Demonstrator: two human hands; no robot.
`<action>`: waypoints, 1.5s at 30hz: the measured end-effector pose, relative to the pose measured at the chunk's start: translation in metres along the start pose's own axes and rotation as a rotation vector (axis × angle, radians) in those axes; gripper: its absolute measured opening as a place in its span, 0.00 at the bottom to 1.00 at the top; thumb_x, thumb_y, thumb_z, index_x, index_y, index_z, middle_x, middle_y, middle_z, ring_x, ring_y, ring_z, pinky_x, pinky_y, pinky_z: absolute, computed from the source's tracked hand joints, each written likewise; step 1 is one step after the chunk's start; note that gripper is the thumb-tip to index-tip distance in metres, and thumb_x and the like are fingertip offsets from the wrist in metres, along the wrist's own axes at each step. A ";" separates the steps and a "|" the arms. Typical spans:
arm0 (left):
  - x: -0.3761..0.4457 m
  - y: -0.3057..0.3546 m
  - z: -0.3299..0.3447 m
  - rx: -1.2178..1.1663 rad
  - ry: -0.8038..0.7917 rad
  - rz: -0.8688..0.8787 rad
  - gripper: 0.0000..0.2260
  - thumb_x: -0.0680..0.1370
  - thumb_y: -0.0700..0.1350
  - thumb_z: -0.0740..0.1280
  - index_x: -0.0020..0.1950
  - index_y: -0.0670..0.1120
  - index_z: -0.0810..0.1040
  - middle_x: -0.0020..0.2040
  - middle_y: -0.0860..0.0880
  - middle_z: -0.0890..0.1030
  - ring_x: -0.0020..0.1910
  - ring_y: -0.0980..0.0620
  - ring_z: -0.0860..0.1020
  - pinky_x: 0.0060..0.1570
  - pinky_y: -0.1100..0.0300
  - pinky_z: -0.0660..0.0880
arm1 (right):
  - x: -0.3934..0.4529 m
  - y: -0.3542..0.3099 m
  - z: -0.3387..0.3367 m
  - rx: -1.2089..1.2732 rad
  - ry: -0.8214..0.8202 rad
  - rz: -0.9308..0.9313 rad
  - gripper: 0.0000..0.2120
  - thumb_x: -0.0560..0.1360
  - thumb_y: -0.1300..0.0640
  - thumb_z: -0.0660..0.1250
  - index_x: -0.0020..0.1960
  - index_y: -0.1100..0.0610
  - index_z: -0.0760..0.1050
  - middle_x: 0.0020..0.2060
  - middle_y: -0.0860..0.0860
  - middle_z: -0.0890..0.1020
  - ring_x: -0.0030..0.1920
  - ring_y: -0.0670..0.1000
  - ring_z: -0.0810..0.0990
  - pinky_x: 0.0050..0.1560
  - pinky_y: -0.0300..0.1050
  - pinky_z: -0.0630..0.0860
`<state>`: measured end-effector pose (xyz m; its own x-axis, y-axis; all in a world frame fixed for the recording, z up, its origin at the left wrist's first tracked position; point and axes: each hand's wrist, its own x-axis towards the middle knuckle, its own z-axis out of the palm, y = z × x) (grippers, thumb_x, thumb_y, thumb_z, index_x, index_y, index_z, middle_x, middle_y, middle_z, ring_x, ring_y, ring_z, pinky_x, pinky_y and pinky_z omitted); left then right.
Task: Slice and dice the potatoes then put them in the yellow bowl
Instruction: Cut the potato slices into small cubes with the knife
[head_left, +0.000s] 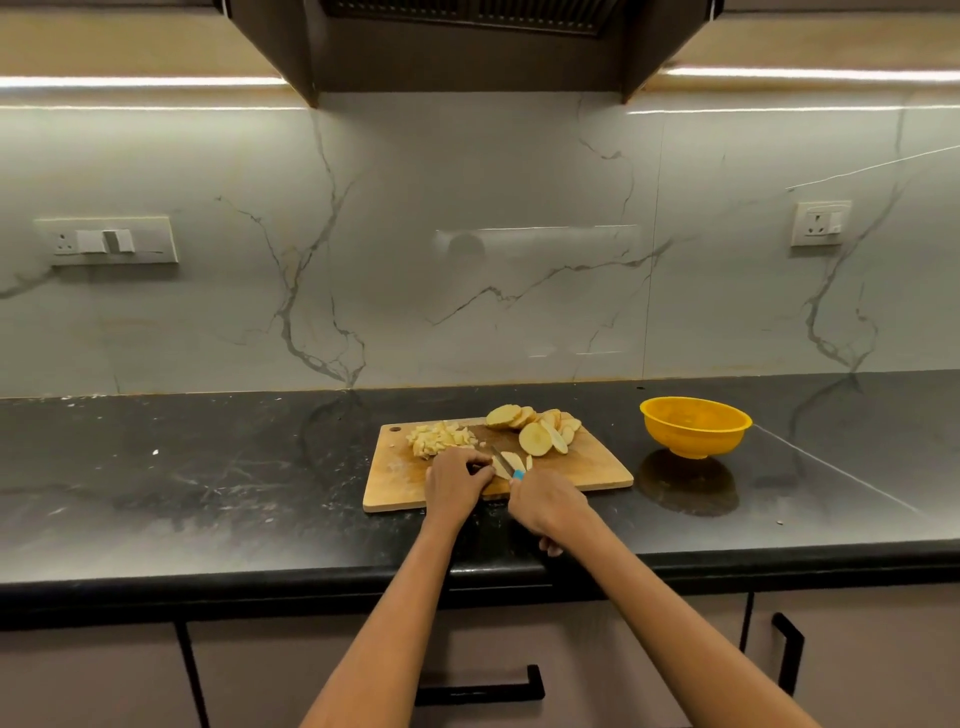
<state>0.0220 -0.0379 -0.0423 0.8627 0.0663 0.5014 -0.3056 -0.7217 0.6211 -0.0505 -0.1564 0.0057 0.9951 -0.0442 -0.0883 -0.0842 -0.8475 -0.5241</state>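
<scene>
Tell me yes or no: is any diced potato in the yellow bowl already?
No, the yellow bowl looks empty, while the diced potato sits in a pile on the cutting board.

The worktop (208, 467) is open to the left of the cutting board (597, 467). On the right, the yellow bowl (695, 427) stands apart from the board, with bare worktop between them.

Domestic kitchen. Extractor hood (467, 47) mounted above a marble-effect splashback (467, 234) with wall sockets (821, 223); below the hood, a dark stone bench (208, 478) over handled cabinets (104, 675).
</scene>
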 end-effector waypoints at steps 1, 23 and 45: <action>0.001 0.000 0.000 0.005 0.003 -0.001 0.09 0.75 0.44 0.69 0.53 0.45 0.83 0.52 0.49 0.83 0.53 0.54 0.78 0.57 0.57 0.72 | 0.001 -0.001 0.000 -0.012 -0.005 0.007 0.19 0.82 0.51 0.52 0.43 0.64 0.70 0.30 0.56 0.78 0.27 0.52 0.78 0.30 0.41 0.76; 0.001 0.002 -0.002 0.002 0.001 -0.037 0.10 0.76 0.41 0.67 0.56 0.45 0.81 0.56 0.48 0.81 0.57 0.52 0.76 0.59 0.58 0.70 | -0.053 0.013 -0.032 -0.213 -0.118 0.016 0.17 0.82 0.54 0.52 0.46 0.67 0.71 0.34 0.58 0.78 0.35 0.55 0.79 0.39 0.45 0.78; 0.041 0.024 -0.007 0.309 -0.609 0.176 0.31 0.71 0.27 0.63 0.71 0.49 0.67 0.73 0.48 0.64 0.73 0.48 0.60 0.71 0.52 0.62 | -0.008 0.031 -0.025 -0.171 0.140 -0.030 0.16 0.81 0.52 0.57 0.59 0.62 0.75 0.57 0.57 0.79 0.56 0.57 0.79 0.56 0.48 0.75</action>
<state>0.0470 -0.0477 -0.0024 0.9107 -0.4017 0.0964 -0.4107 -0.8551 0.3165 -0.0597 -0.1954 0.0109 0.9955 -0.0806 0.0493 -0.0566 -0.9265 -0.3720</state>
